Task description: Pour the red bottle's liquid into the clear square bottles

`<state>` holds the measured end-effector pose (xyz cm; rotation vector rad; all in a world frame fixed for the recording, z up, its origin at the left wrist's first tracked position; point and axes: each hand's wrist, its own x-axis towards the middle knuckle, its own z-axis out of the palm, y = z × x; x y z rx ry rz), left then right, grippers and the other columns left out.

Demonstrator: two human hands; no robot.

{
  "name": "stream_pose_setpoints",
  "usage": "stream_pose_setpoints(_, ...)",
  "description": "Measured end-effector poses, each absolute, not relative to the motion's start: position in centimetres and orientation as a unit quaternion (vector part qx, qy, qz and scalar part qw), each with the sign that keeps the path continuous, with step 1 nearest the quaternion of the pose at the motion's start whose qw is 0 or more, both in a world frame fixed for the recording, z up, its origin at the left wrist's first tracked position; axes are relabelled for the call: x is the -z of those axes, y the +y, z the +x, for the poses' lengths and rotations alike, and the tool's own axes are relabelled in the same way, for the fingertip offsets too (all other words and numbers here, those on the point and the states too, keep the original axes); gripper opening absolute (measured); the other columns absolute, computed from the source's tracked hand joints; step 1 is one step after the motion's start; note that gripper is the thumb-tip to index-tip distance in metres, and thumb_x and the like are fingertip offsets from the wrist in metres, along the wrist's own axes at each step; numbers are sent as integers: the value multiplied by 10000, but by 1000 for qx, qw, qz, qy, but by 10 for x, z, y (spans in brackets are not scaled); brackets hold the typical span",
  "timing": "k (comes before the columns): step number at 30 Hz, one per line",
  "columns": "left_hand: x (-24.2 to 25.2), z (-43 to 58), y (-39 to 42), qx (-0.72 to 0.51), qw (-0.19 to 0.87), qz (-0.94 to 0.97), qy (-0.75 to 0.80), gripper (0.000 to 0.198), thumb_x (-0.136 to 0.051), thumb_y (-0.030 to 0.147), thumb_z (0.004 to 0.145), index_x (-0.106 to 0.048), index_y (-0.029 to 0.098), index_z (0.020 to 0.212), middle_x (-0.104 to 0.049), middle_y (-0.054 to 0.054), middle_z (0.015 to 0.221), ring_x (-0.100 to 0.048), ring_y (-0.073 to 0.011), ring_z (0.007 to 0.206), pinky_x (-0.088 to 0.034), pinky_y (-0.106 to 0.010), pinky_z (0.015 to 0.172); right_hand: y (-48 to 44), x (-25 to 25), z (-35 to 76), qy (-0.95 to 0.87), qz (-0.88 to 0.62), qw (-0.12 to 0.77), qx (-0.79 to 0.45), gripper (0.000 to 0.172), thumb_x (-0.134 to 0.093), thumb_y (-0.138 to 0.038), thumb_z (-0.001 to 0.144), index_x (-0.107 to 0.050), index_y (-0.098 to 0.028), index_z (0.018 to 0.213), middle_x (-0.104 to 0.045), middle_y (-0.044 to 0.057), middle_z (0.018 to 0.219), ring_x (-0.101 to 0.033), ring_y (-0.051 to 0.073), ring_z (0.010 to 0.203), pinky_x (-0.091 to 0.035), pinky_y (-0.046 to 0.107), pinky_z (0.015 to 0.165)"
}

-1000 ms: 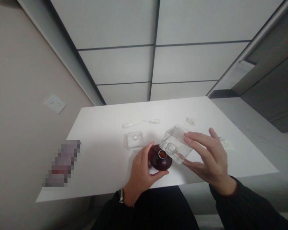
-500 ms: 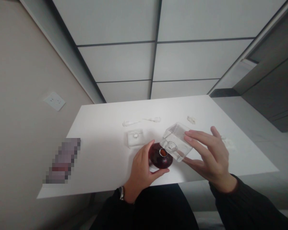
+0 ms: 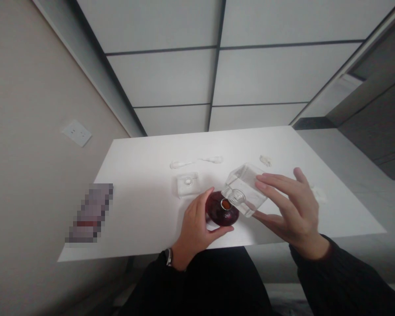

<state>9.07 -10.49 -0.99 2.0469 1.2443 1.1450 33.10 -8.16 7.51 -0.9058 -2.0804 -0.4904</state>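
Head view has both my hands closed on glass over the white table [image 3: 145, 193]. My left hand [image 3: 195, 221] is wrapped around the dark red bottle [image 3: 220, 215], fingers along its far side and thumb on its near side, with its open mouth facing up. My right hand [image 3: 294, 208] pinches the clear bottle [image 3: 246, 186] by its far end, tilted so that its neck points down toward that mouth; whether the two rims touch, I can't tell from here. I judge the step in hand to be pouring, and the next move to call for a firm left hold and a small, slow turn of my right wrist with the mouths lined up. Just beyond my left hand stands a second clear bottle [image 3: 187, 186]; a crumpled pale scrap [image 3: 265, 160] lies beyond my right fingers.
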Motion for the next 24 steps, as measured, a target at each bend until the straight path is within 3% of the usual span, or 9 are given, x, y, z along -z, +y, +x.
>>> stream_pose_setpoints(8, 10, 90, -105, -410, 245, 751, 456, 948, -785, 692, 861, -368, 255, 1592, -640, -188, 1499, -680, -374, 1331, -572, -538, 1101, -81, -73, 332, -820, -371, 395, 185, 581, -754, -306, 976, -530, -307, 1512, -769, 80, 1251, -750, 271, 1129, -493, 549, 1183)
stream_pose_setpoints(24, 7, 90, -103, -416, 229, 756, 450, 934, -751, 715, 877, -373, 244, 1590, -659, -186, 1475, -698, -366, 1300, -593, -524, 1067, -82, -73, 328, -809, -360, 421, 197, 469, -720, -275, 1002, -590, -220, 1449, -774, 114, 1214, -761, 257, 1118, -467, 542, 1213)
